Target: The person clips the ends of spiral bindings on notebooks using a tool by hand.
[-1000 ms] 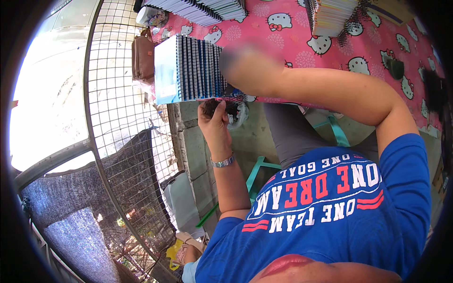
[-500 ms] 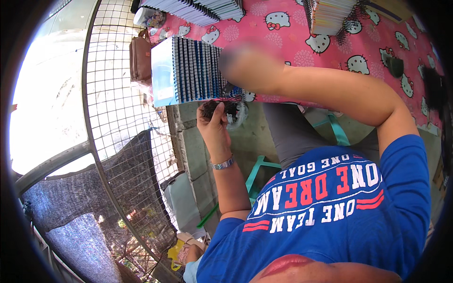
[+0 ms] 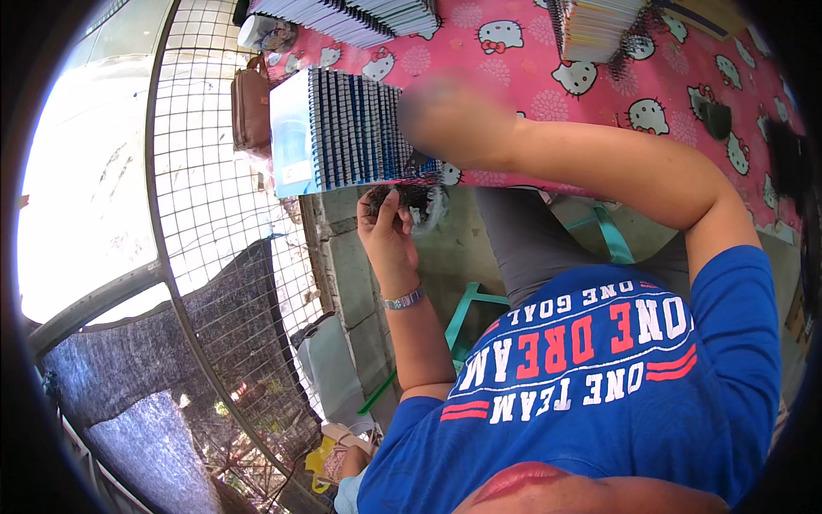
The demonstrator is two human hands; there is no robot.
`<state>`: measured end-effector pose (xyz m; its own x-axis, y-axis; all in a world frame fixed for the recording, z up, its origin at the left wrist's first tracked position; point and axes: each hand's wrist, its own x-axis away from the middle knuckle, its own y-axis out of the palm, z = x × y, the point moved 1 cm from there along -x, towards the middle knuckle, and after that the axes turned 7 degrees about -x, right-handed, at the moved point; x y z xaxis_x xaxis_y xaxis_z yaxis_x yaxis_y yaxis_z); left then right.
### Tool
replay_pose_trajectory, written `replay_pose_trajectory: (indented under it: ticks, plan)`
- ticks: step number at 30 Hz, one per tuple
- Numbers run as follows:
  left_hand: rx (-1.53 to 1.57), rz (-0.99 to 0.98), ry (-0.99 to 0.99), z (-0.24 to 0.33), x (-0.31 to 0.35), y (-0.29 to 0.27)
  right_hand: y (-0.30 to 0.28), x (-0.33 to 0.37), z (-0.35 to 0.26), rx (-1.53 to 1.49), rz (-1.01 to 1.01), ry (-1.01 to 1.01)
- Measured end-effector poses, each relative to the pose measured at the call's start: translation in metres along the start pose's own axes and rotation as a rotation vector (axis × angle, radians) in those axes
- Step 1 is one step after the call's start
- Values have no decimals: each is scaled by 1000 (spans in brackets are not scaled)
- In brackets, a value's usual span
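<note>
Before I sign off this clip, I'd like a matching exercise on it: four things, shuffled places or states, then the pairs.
1. Left hand
2. Right hand
3. Near spiral-bound books
4. Brown bag

A. In a row, coil bindings showing
B. At the picture-left end of the book row
C. Blurred, at the picture-right end of the book row
D. Gripping a dark tangled bundle

Pairs: 1-D, 2-C, 3-A, 4-B

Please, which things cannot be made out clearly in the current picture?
- Right hand: blurred in the head view; its grip is unclear.
- Dark tangled item: head view, partly covered by the left hand.
- Upper-left spiral-bound books: head view, cut off by the top edge.
</note>
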<state>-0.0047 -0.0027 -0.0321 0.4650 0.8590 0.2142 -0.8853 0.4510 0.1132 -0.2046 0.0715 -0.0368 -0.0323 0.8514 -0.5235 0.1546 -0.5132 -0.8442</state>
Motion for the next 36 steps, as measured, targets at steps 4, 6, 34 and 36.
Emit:
replay_pose_trajectory:
  ticks: [4, 6, 34, 36]
  plan:
    - [-62, -16, -1, -3, -1, 3, -4, -14, -12, -11, -103, -41]
    - [-130, -23, 21, -4, -2, 1, -8, -17, -13, -23, -324, 5]
    - [-7, 15, 2, -17, -4, 0, -3, -10, -8, -176, -473, 113]
    - [33, 14, -8, -17, -6, -2, 5, 0, -2, -185, -421, 135]
